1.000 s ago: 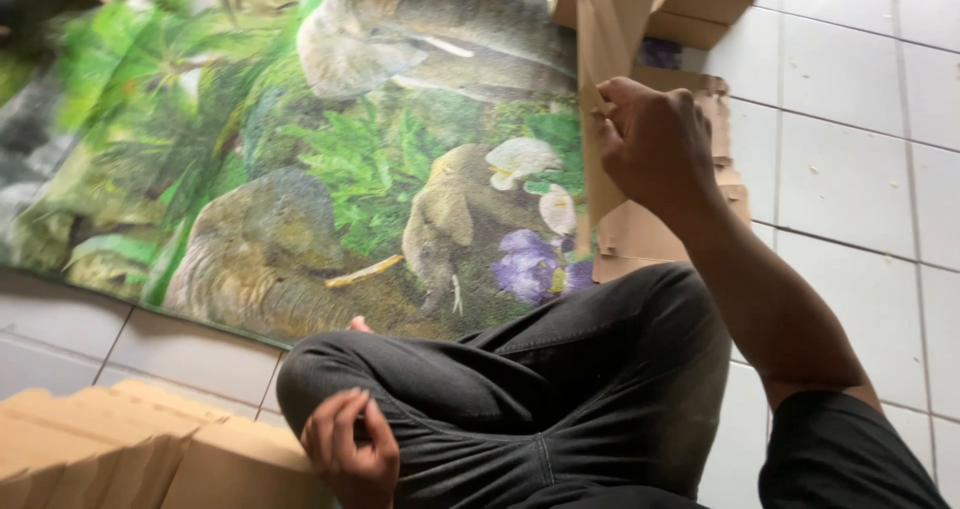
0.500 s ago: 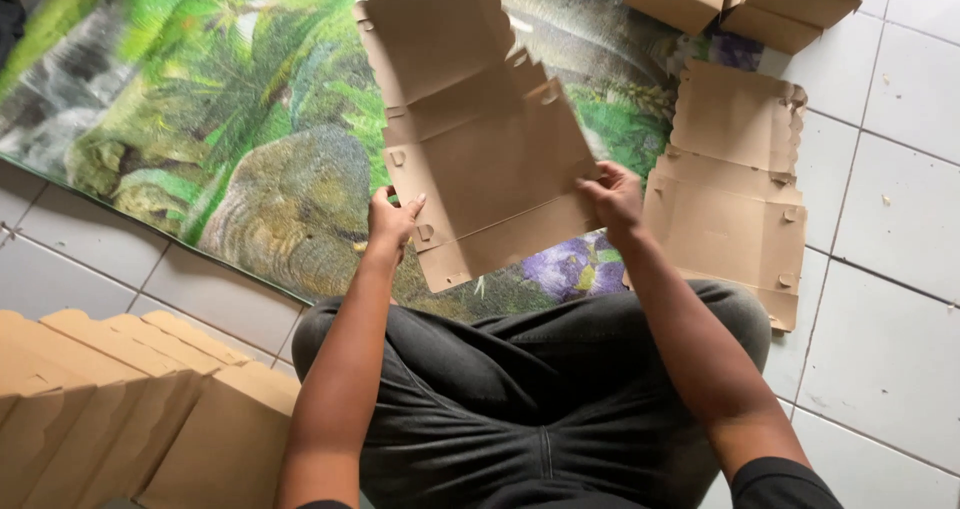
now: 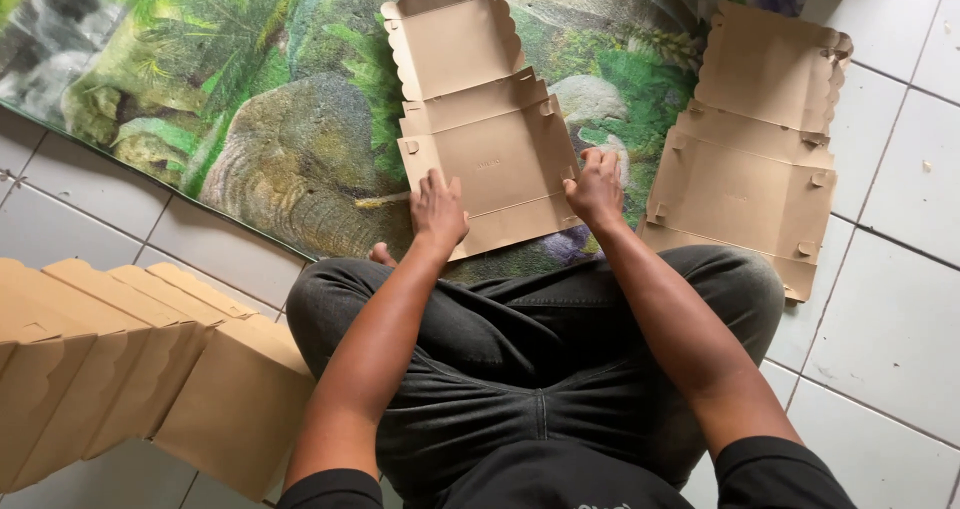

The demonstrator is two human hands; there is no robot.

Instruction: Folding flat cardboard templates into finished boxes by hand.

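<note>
A flat, unfolded brown cardboard box blank [image 3: 478, 119] with a scalloped top flap lies on the green animal-print mat [image 3: 250, 99] in front of my crossed legs. My left hand [image 3: 437, 209] presses on its lower left corner. On the lower right edge, my right hand [image 3: 594, 186] grips the side flap with bent fingers. Both forearms reach out over my dark trousers.
A stack of flat box blanks [image 3: 750, 159] lies to the right, half on the white floor tiles [image 3: 890, 309]. Several folded brown boxes [image 3: 130, 359] stand in a row at the lower left. A corner of other boxes shows at the top right.
One second ago only my right hand held a blank up on the right. Then both hands held it tilted in the air. Now it lies flat on the mat under both hands.
</note>
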